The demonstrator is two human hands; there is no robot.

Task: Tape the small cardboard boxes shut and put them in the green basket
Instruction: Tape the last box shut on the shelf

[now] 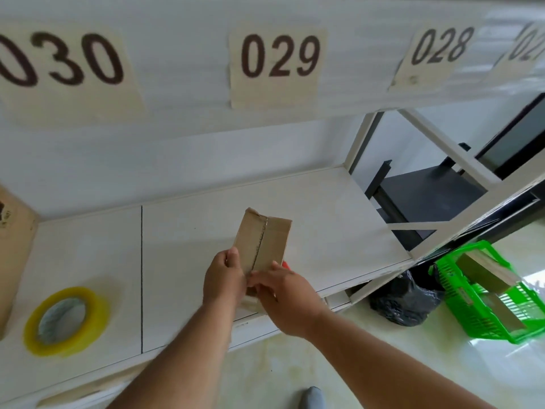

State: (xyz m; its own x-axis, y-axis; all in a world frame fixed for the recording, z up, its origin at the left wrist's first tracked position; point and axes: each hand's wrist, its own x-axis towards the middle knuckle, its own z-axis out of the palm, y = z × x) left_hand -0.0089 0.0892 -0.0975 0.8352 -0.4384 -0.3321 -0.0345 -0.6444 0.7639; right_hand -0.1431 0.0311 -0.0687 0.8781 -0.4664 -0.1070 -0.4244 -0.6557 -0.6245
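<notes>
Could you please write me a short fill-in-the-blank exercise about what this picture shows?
1. Both hands, the left hand and the right hand, hold one small cardboard ____.
2. The roll of tape lies on the white shelf, to the ____ of the hands.
3. The basket on the floor is ____ in colour.
4. The label straight above the held item reads ____.

Missing words: box; left; green; 029
</notes>
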